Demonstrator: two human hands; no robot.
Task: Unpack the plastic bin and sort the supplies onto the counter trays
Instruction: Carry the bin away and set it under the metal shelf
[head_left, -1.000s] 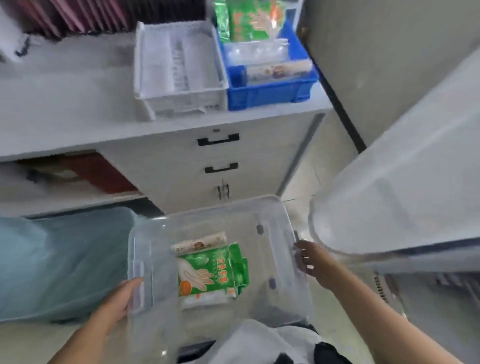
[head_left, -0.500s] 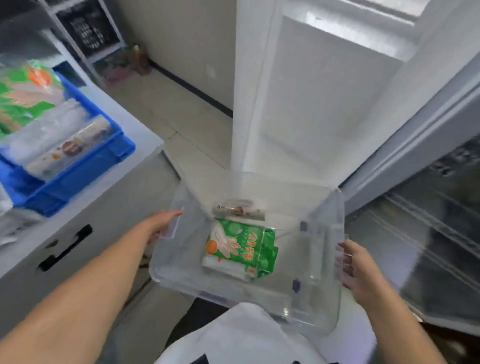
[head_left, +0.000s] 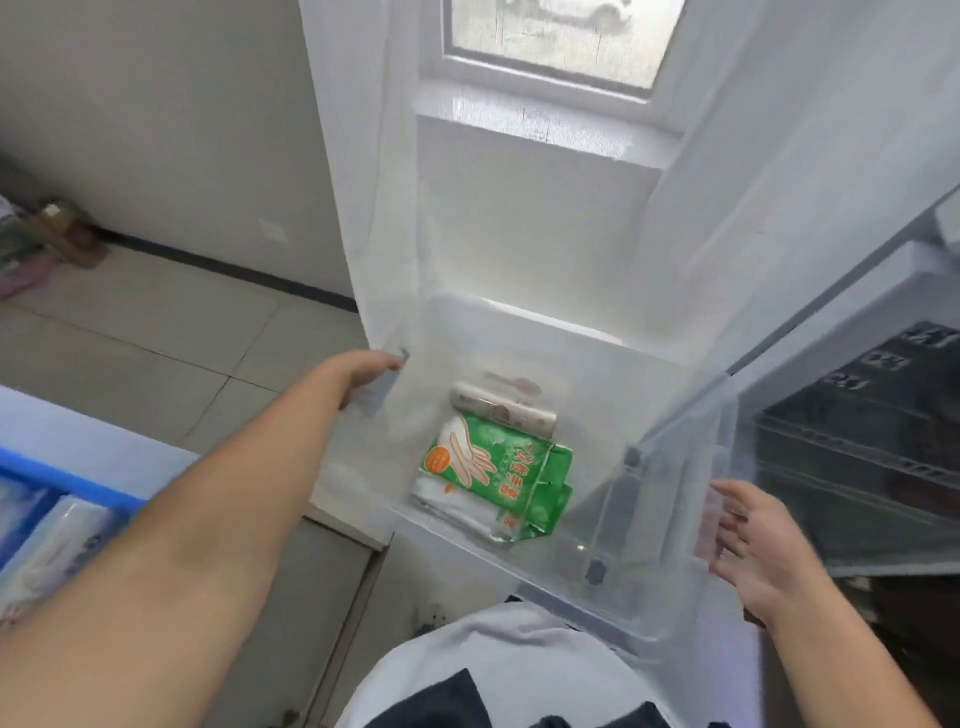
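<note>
Your left hand (head_left: 370, 370) is hooked over the end handle of the clear plastic bin (head_left: 649, 587), its fingers curled around the lip, so that end is truly gripped. Your right hand (head_left: 753, 545) is at the opposite end with its fingers (head_left: 724, 519) spread and nearly straight against the handle flap, pressing rather than clasping. Between your two hands, on the bin floor, lie the remaining supplies: a green glove packet (head_left: 493, 467) on top of a clear flat pack whose contents cannot be made out, and just beyond it, away from you, a pale rolled pack (head_left: 501, 413).

Judging by its look, the bin is thin-walled, light and smooth, so it will likely flex and could slip from an open palm; curl the right fingers under the rim before you move it. The packets are soft, light film bags that will slide about if the bin tilts. Take each by a flat edge or pinch it across the middle.

Outward of your left forearm, the blue tray (head_left: 62, 486) on the counter (head_left: 104, 441) already holds wrapped packs. Outward of your right hand stands an open cabinet with dark wire shelves (head_left: 857, 441). A sheer white curtain (head_left: 545, 234) hangs just past the bin's far wall and could snag the rim if you swing it that way.
</note>
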